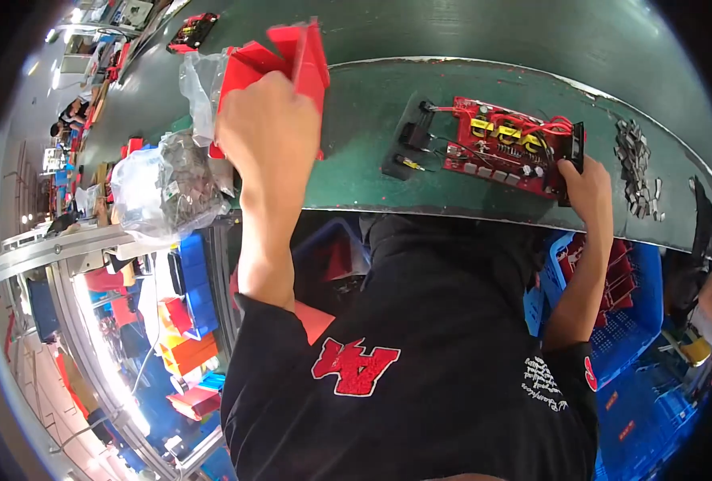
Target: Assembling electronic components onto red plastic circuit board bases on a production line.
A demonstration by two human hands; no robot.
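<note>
Shirt (452,329), right fingers (593,170) curled round board (492,151)

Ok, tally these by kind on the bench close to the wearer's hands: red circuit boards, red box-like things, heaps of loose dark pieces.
Red circuit board: 1, at the right hand
Red box-like thing: 1, at the left hand
Heap of loose dark pieces: 1
Total: 3

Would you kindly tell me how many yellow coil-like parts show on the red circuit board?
3: a left yellow coil-like part, a middle one and a right one, in a row on the red circuit board; wires may hide more.
</note>
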